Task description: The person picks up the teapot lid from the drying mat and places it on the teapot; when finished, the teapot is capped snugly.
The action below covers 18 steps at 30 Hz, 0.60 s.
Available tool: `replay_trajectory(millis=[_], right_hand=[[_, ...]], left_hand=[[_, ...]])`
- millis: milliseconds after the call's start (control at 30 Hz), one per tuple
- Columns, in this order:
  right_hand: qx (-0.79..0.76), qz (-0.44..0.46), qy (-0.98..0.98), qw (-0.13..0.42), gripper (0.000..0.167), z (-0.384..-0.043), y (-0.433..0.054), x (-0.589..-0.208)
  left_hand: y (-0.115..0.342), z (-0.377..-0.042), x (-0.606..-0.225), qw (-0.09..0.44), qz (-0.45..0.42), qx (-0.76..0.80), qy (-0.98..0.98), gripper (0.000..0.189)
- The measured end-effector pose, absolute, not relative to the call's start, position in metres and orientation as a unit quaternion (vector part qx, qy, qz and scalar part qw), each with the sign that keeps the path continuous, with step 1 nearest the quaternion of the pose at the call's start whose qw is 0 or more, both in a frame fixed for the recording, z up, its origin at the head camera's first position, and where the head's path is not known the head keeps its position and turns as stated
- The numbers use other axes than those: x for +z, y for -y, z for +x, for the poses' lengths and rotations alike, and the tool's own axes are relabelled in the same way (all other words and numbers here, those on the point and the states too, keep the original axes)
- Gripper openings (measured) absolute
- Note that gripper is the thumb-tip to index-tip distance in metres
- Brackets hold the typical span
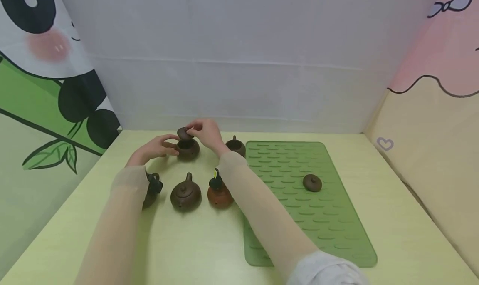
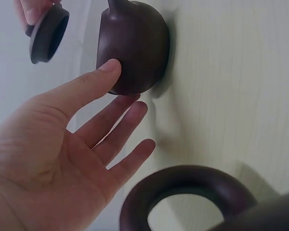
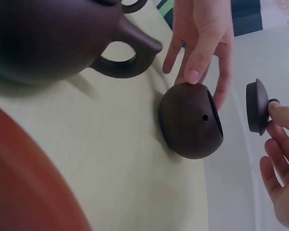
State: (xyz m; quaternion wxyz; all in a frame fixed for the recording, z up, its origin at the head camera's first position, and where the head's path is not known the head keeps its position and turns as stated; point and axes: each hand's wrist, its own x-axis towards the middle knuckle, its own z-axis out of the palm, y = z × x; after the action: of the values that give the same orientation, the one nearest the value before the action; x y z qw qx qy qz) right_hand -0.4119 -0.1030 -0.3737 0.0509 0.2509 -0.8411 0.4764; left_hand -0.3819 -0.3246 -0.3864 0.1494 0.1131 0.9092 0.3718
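A small dark brown teapot (image 1: 188, 152) stands lidless at the back of the table, its round opening facing up. Beside it on the left, my left hand (image 1: 154, 147) touches its side with the thumb (image 2: 108, 70), the fingers fairly straight and spread. Just above the opening, my right hand (image 1: 208, 133) pinches a dark brown lid (image 1: 183, 133) by its knob. In the right wrist view, a gap shows between this lid (image 3: 257, 107) and the teapot (image 3: 188, 122).
In front stand a lidded brown teapot (image 1: 186, 195), a reddish teapot (image 1: 218, 197) with a dark top, and a dark pot (image 1: 152, 189) partly behind the left sleeve. Another lidless pot (image 1: 236, 147) is near the right wrist. A lid (image 1: 312, 183) lies on the green mat (image 1: 310, 243).
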Motion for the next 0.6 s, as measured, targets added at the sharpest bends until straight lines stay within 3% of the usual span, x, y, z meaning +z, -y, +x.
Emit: replay_trajectory(millis=[600], right_hand=[[0.454,0.183,0.872,0.01,0.015,-0.407,0.123,-0.387]], left_hand=[[0.328,-0.384,-0.386,0.165,0.094,0.378,-0.906,0.065]])
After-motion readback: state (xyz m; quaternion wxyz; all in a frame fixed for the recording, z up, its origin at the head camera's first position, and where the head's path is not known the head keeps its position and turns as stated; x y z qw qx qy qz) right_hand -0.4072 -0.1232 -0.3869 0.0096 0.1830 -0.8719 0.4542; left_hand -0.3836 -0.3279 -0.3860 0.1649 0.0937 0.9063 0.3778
